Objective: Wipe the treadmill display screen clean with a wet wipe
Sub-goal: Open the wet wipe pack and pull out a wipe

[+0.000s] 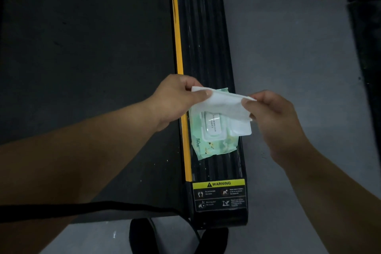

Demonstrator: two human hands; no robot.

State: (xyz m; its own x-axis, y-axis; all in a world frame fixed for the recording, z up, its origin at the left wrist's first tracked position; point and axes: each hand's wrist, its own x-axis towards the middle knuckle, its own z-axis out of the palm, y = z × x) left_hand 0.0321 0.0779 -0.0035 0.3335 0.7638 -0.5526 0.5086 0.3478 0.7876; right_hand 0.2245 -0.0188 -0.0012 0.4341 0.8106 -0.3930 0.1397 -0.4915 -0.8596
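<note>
A white wet wipe (221, 103) is stretched between both hands above the treadmill's right side rail. My left hand (175, 99) pinches its left end and my right hand (274, 115) pinches its right end. Directly below lies a pale green wipe pack (214, 146) with its white flip lid (240, 128) open, resting flat on the ribbed black side rail (206, 37). The treadmill display screen is not in view.
The dark running belt (86, 47) fills the left, edged by a yellow strip (178, 27). A yellow warning label (219, 194) sits at the rail's near end. Grey floor (288, 37) lies to the right. A black strap (82, 208) crosses the bottom left.
</note>
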